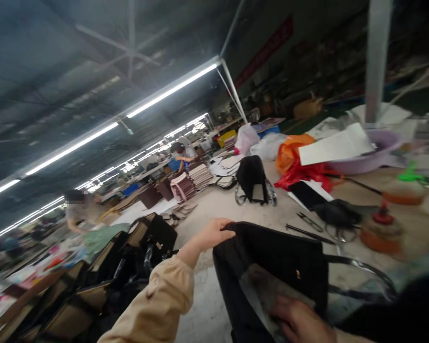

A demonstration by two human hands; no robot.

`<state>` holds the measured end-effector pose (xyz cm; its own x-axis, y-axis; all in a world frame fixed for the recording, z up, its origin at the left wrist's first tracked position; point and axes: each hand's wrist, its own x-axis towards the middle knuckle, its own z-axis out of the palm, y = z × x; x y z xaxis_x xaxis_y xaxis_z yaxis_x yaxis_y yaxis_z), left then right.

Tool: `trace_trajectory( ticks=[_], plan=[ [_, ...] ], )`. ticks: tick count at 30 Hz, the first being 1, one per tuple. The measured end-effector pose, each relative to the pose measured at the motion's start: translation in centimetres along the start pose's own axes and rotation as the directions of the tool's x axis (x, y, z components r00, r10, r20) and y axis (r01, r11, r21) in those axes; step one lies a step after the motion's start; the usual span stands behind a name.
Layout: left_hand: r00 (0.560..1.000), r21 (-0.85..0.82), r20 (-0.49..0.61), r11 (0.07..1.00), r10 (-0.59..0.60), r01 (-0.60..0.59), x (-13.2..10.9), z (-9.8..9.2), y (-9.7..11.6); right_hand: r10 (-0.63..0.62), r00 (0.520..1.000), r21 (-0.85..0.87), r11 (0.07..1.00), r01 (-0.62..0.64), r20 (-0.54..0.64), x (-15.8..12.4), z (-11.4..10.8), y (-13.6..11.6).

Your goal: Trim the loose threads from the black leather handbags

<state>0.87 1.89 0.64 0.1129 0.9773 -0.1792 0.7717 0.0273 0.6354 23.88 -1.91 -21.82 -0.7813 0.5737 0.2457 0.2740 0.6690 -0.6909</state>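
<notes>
A black handbag (289, 247) with a small gold fitting and dark shiny handles lies tilted in front of me, its mouth open towards me. My left hand (216, 233) pinches the upper left corner of its rim, thumb on the edge. At the opening, my right hand (300, 317) has its fingers curled against the greyish lining (268, 290); the fingertips are partly hidden and slightly blurred. Another black bag (250, 178) with handles stands further back on the table (214, 209).
Several black bags (157, 233) crowd the left side. Stacked brown panels (186, 186) lie beyond. On the right are a glue pot (382, 228), pointed tools (309, 221), red and orange plastic bags (295, 157) and a purple basin (364, 162). Two people work further off.
</notes>
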Motion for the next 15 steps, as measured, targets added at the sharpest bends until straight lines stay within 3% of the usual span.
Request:
trace_trajectory(
  ticks=[1, 2, 6, 10, 15],
  plan=[
    [1.0, -0.03, 0.004, 1.0, -0.001, 0.001, 0.0, 0.0, -0.3, -0.019, 0.995, 0.062, 0.998, 0.013, 0.101, 0.4, -0.2, 0.0],
    [1.0, -0.09, -0.015, 0.996, -0.019, 0.018, -0.1, 0.0, -0.4, -0.022, 0.991, 0.093, 0.996, 0.01, 0.129, 0.7, -0.4, -0.1],
    [0.993, -0.171, -0.063, 0.982, -0.097, 0.085, -0.4, 0.5, -0.3, -0.032, 0.991, 0.124, 0.992, 0.015, 0.133, 1.2, -1.3, -0.7],
    [0.981, -0.126, -0.121, 0.983, -0.15, 0.134, -0.1, 0.7, 0.1, -0.031, 0.99, 0.118, 0.993, 0.015, 0.135, 1.1, -1.4, -0.8],
    [0.985, -0.009, -0.122, 0.992, -0.123, 0.123, 0.2, 0.5, 0.5, -0.024, 0.988, 0.104, 0.995, 0.009, 0.153, 1.1, -1.6, -0.9]
  ],
)
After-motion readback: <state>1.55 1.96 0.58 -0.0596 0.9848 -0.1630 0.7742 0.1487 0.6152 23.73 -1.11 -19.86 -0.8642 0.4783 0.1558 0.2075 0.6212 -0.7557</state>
